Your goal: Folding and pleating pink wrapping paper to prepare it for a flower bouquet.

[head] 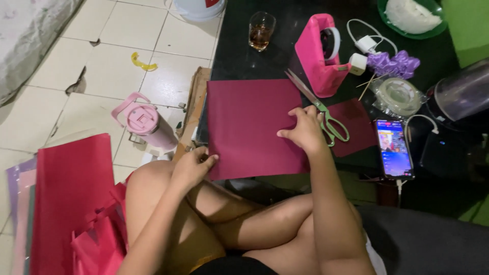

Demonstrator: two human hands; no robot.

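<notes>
Sheet: maroon paper (pixel 249 125) lies flat on the black tabletop (pixel 239 58), its near edge overhanging toward the lap.
Left hand (pixel 192 167): fingers pinch the sheet's near left corner.
Right hand (pixel 305 130): spread flat, pressing the right edge down, gripping nothing.
Scissors (pixel 321 109): just beside the right hand.
Risk: the overhanging sheet may crease or slide; a glass (pixel 261 30) could tip.

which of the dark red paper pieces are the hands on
The big sheet: the left hand grips its lower left corner, the right hand presses its right edge. The small piece past the scissors lies untouched.
</notes>
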